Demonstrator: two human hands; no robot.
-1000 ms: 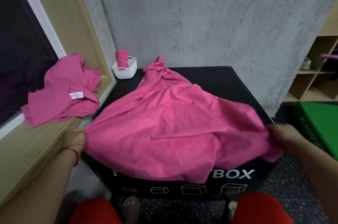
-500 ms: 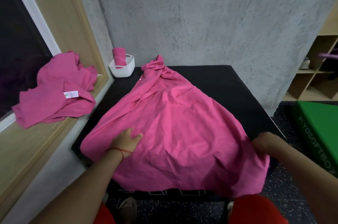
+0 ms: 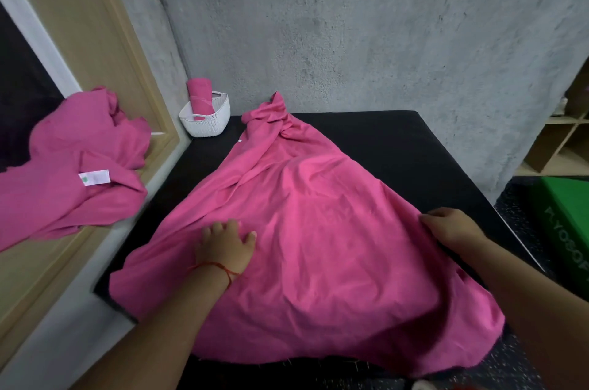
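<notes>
A large pink cloth [image 3: 318, 230] lies spread over the black padded box [image 3: 398, 141], bunched at its far tip and hanging over the near edge. My left hand [image 3: 224, 244], with a red thread round the wrist, rests palm down on the cloth's left part, fingers spread. My right hand [image 3: 452, 227] sits at the cloth's right edge, its fingers curled round the hem.
A pile of pink cloths [image 3: 73, 163] lies on the wooden window sill at left. A white woven basket [image 3: 207, 118] with a rolled pink cloth [image 3: 199, 96] stands in the back corner. At right are a green box [image 3: 564, 217] and wooden shelves [image 3: 567, 134].
My left hand let go of the cloth's left corner and moved onto its surface, sliding forward. My right hand drew the right edge up onto the box. The cloth lies flatter.
</notes>
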